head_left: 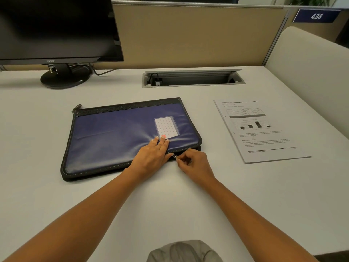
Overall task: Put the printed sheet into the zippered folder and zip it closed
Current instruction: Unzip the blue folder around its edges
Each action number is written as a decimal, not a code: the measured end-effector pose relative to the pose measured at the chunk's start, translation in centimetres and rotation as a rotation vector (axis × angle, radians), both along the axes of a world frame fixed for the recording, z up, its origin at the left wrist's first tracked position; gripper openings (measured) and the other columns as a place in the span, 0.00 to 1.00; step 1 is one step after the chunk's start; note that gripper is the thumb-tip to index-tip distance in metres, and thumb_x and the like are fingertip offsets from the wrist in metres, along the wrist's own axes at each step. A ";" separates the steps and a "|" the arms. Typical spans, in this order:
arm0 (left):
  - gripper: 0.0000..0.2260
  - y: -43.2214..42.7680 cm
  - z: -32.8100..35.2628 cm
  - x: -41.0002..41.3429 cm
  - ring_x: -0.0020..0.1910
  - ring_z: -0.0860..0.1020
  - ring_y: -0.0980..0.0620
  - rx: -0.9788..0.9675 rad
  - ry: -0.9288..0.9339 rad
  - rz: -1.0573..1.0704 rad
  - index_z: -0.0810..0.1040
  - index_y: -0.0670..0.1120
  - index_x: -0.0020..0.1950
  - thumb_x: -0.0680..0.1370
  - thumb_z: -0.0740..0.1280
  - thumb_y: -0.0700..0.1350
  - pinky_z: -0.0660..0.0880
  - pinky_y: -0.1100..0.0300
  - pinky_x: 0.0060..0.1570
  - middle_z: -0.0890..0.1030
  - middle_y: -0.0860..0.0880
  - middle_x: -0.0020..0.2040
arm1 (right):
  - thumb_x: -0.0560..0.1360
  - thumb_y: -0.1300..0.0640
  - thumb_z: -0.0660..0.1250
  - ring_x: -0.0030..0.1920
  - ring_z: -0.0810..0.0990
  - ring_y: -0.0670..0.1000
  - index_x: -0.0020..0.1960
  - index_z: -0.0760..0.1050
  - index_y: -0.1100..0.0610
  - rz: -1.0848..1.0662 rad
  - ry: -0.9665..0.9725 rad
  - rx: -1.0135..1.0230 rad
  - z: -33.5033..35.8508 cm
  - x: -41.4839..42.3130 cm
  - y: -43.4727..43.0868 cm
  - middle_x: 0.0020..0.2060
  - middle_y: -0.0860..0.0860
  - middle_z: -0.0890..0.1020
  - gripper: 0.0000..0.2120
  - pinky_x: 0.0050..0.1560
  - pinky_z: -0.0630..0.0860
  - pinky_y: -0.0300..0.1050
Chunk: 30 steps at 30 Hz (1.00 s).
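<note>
A blue zippered folder (113,137) with black edging lies flat on the white desk, a lined label pocket (167,127) on its cover. My left hand (151,157) presses flat on the folder's near right part, fingers spread. My right hand (192,161) pinches the small metal zipper pull (174,156) on the folder's near edge, close to the right corner. The printed sheet (258,129), with a table, a bar chart and text, lies on the desk to the right of the folder, apart from it.
A black monitor (54,29) on a round stand sits at the back left. A recessed cable tray (192,78) with its lid up runs along the back middle. A beige partition (188,35) closes off the rear, and a low wall stands at the right.
</note>
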<state>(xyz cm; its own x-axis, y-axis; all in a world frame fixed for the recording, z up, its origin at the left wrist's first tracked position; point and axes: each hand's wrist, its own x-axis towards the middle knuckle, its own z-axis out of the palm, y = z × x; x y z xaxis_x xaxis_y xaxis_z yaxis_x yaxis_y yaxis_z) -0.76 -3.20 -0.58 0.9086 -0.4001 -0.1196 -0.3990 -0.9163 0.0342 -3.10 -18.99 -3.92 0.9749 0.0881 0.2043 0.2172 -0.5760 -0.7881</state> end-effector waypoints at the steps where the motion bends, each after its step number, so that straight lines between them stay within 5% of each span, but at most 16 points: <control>1: 0.26 0.0 -0.1 -0.1 0.75 0.54 0.45 -0.023 -0.003 0.010 0.50 0.43 0.75 0.81 0.48 0.54 0.58 0.54 0.71 0.53 0.43 0.76 | 0.70 0.63 0.70 0.31 0.73 0.42 0.42 0.80 0.63 -0.008 -0.006 -0.001 0.0 0.0 0.0 0.38 0.57 0.83 0.03 0.36 0.71 0.24; 10: 0.26 2.0 -0.2 -0.3 0.76 0.49 0.52 -0.158 0.008 -0.045 0.50 0.48 0.75 0.80 0.53 0.55 0.50 0.58 0.73 0.52 0.50 0.77 | 0.71 0.61 0.70 0.30 0.73 0.40 0.41 0.80 0.63 -0.095 -0.038 0.012 -0.1 0.1 -0.2 0.36 0.56 0.82 0.04 0.36 0.71 0.23; 14: 0.26 3.2 0.3 -0.4 0.76 0.50 0.50 -0.074 -0.010 -0.061 0.51 0.49 0.75 0.80 0.53 0.55 0.47 0.56 0.74 0.53 0.49 0.77 | 0.70 0.62 0.70 0.31 0.75 0.46 0.41 0.80 0.64 -0.186 -0.040 0.048 -0.2 0.4 -0.5 0.34 0.57 0.81 0.04 0.36 0.74 0.30; 21: 0.32 5.1 1.1 -1.0 0.76 0.52 0.48 0.006 0.034 0.077 0.51 0.46 0.75 0.77 0.54 0.61 0.55 0.54 0.73 0.53 0.47 0.77 | 0.71 0.63 0.69 0.33 0.76 0.49 0.41 0.80 0.64 -0.363 -0.056 0.051 0.0 1.7 -2.6 0.35 0.56 0.80 0.03 0.39 0.75 0.36; 30: 0.28 1.5 1.7 0.1 0.70 0.63 0.41 0.142 0.053 0.068 0.56 0.39 0.72 0.80 0.49 0.57 0.63 0.51 0.68 0.62 0.39 0.72 | 0.73 0.63 0.67 0.39 0.81 0.55 0.49 0.80 0.64 -0.429 -0.028 0.077 0.4 2.7 -2.6 0.42 0.60 0.83 0.07 0.49 0.80 0.49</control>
<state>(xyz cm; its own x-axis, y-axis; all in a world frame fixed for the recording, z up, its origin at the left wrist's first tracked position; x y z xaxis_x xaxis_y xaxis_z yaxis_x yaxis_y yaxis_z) -0.70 -1.68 1.17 0.9239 -0.3136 -0.2194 -0.3371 -0.9382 -0.0783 -0.39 -21.62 -3.49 0.9137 -0.3407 0.2216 -0.0071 -0.5585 -0.8295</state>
